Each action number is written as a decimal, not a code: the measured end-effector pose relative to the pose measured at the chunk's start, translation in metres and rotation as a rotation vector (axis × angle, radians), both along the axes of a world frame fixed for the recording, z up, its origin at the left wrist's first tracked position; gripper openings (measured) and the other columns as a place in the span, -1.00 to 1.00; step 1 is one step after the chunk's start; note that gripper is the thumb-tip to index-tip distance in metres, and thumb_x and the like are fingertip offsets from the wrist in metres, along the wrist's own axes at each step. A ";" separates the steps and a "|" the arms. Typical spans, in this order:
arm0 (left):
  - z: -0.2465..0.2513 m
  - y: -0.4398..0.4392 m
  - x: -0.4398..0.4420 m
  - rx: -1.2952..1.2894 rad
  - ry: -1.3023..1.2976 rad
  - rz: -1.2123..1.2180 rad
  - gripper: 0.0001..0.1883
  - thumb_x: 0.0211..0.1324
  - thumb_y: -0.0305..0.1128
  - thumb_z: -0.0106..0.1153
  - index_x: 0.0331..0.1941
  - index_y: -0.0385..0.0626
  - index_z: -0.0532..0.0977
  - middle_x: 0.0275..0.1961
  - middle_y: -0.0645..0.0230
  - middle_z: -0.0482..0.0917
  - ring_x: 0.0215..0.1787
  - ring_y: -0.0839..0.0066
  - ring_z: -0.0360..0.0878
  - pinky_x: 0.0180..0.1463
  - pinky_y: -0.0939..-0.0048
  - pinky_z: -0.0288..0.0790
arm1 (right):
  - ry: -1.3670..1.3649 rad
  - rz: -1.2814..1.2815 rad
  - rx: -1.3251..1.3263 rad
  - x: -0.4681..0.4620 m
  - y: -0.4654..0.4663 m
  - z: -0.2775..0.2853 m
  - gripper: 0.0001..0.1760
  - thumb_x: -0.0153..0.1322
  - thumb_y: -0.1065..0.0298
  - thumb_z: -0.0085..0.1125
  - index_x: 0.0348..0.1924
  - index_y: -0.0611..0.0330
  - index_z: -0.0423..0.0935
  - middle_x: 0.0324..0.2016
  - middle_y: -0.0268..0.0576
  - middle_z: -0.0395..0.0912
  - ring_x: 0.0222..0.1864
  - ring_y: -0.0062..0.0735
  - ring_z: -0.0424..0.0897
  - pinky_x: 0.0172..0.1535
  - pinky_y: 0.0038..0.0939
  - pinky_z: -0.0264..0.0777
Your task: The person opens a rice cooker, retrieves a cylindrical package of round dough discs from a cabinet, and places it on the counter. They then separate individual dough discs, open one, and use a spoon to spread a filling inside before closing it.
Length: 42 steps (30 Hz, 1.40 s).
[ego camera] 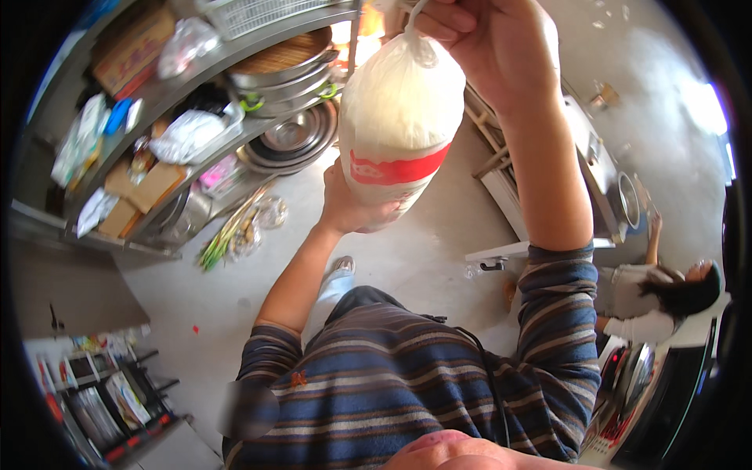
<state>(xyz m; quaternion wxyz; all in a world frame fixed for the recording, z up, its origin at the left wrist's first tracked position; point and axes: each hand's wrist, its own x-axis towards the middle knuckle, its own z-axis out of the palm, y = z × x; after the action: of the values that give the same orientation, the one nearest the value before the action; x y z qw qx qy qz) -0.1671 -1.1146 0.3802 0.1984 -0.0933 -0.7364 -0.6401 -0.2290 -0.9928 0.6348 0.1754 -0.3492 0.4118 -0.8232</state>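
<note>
A plump, translucent plastic bag (403,111) hangs before my chest, filled with something pale cream and crossed by a red printed band. It bulges at the bottom and is gathered into a tight neck at the top. My right hand (499,47) grips the twisted neck of the bag, near the upper edge of the view. From below and to the left, my left hand (358,202) supports the bag's lower part, its fingers wrapped around the base. What exactly is inside the bag cannot be made out.
Metal shelving (205,64) at upper left carries stacked steamers (288,70), metal basins (291,135), bags and cardboard boxes (135,194). Green onions (232,229) lie on the floor beside it. A white door edge (517,251) with a dark handle and another person (646,294) are at right.
</note>
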 end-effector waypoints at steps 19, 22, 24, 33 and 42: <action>-0.101 -0.018 0.634 0.103 -0.821 1.634 0.12 -0.14 0.04 0.35 0.40 -0.04 -0.16 0.44 -0.10 -0.26 0.49 0.02 -0.28 0.36 -0.25 -0.22 | 0.131 1.303 0.022 0.418 -0.209 -0.020 -0.88 0.46 0.37 -0.17 -0.32 0.22 0.24 -0.52 -0.34 0.19 -0.63 -0.76 0.05 -0.50 -0.68 -0.01; -0.121 0.050 0.747 0.357 -1.038 1.866 0.09 -0.12 0.03 0.33 0.41 0.03 -0.15 0.44 -0.11 -0.21 0.49 0.03 -0.23 0.33 -0.30 -0.19 | 0.129 1.375 0.031 0.514 -0.238 -0.040 -0.87 0.44 0.37 -0.12 -0.40 0.18 0.23 -0.54 -0.33 0.20 -0.63 -0.74 0.04 -0.52 -0.67 -0.03; -0.135 0.093 0.806 0.514 -1.095 2.021 0.06 -0.11 0.02 0.31 0.41 0.07 -0.13 0.44 -0.11 -0.17 0.49 0.04 -0.20 0.32 -0.33 -0.18 | 0.106 1.449 0.058 0.581 -0.264 -0.056 -0.88 0.42 0.38 -0.12 -0.40 0.19 0.25 -0.54 -0.31 0.23 -0.64 -0.72 0.05 -0.53 -0.65 -0.03; -0.172 0.193 0.927 0.845 -0.822 2.399 -0.01 -0.05 0.00 0.27 0.37 -0.13 -0.04 0.40 -0.07 0.01 0.46 0.09 -0.09 0.40 0.06 -0.08 | 0.187 1.897 0.140 0.837 -0.259 -0.094 -0.86 0.39 0.40 -0.14 -0.47 0.16 0.23 -0.56 -0.29 0.28 -0.64 -0.72 0.04 -0.52 -0.64 -0.04; -0.175 0.163 1.006 1.454 0.597 2.343 -0.08 0.05 0.33 -0.04 0.36 -0.04 0.07 0.41 0.14 0.09 0.47 0.19 -0.11 0.39 -0.17 -0.26 | 0.000 2.330 0.252 1.031 -0.263 -0.090 -0.88 0.41 0.42 -0.18 -0.45 0.17 0.26 -0.56 -0.28 0.30 -0.64 -0.69 0.07 -0.51 -0.60 0.03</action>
<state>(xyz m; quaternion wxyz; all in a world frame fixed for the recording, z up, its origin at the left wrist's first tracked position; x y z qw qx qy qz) 0.8391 -0.9516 0.2049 0.7577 0.5560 0.1732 -0.2944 0.8020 -1.2553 0.5448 0.8568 -0.4956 -0.0783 -0.1185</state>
